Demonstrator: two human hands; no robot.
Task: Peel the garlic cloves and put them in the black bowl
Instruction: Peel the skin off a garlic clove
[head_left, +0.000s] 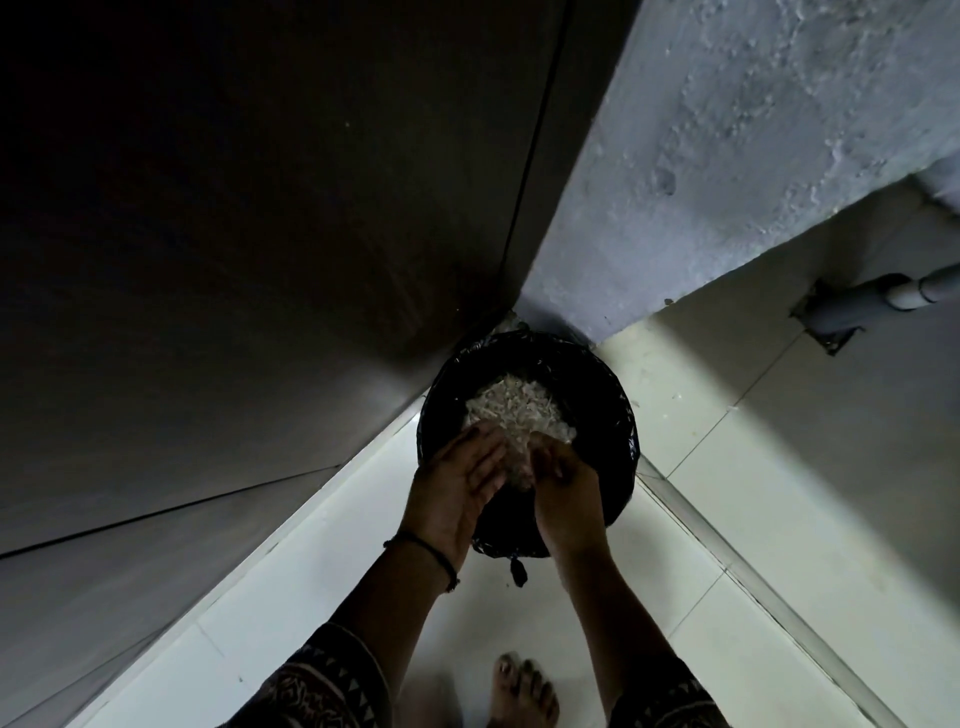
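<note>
Surroundings, as I see them from the head view:
- Panel (260, 208), dark, one: fills 9 to 12 o'clock and closes that side.
- Wall (727, 156), grey and rough, one: runs from 12 to 2 o'clock and meets the panel in a corner.
- Pipe (872, 301), grey, one: enters the floor (701, 415) at 2 o'clock, well apart from the bin.
- Strip (753, 587), one: crosses the pale tiles from 3 toward 5 o'clock.
- Foot (522, 686), bare, one: at 6 o'clock.
- Sleeves, patterned, two: at 7 o'clock (322, 680) and 5 o'clock (665, 696).
- Band (431, 551), dark, one: on the left wrist.

Task items:
- Bin (613, 415), black, bag-lined, one: on the floor at centre, pushed into the corner. I cannot tell whether it touches the panel or the wall.
- Skins (514, 405), one pale heap: inside the bin toward 12 o'clock. I cannot tell whether any cloves lie among them.
- Clump (519, 465), pale, one: held over the bin between both grips.
- Left grip (457, 483): fingers fairly straight, pressed flat against the clump's 9 o'clock side.
- Right grip (563, 486): fingers curled round the clump from 3 o'clock.

Both forearms cover the bin's 6 o'clock rim.

Room: open tile lies at 3 o'clock and from 6 to 8 o'clock.
</note>
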